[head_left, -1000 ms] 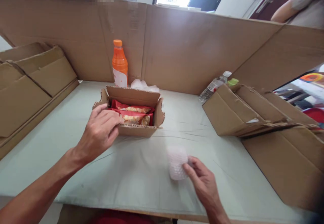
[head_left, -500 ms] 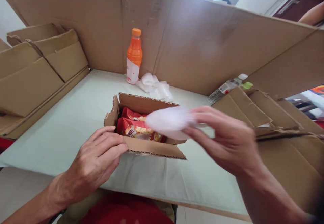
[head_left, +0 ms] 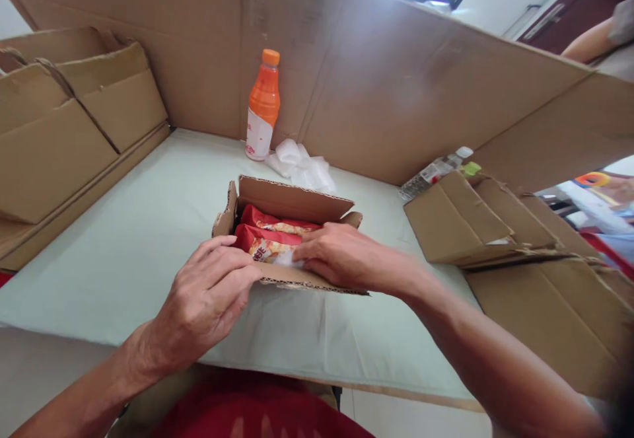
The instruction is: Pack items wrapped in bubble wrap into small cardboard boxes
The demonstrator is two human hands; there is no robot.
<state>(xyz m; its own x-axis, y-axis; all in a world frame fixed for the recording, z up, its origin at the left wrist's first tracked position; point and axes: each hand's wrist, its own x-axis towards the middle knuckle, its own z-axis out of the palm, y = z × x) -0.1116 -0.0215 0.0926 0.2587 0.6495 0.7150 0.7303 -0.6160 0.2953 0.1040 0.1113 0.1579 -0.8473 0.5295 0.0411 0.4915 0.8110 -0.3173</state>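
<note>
Head view: box (head_left: 297, 197) on worktop (head_left: 129, 240), long axis left-right, ahead of left hand (head_left: 198, 302); white wrap (head_left: 294, 259) inside by red packets (head_left: 260, 233), right hand (head_left: 341, 256) nearer. Left fingers half-curled at near flap (head_left: 302, 278), right fingers bent at the wrap; can't tell if either hand grips.

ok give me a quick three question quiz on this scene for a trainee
1. Which hand is in the open cardboard box?
2. True or false: the red snack packets lie outside that box.
3. What lies beside the upright orange-capped bottle? a) scissors b) bubble wrap c) a spoon

Key:
1. The right hand.
2. False; they are inside it.
3. b
</note>
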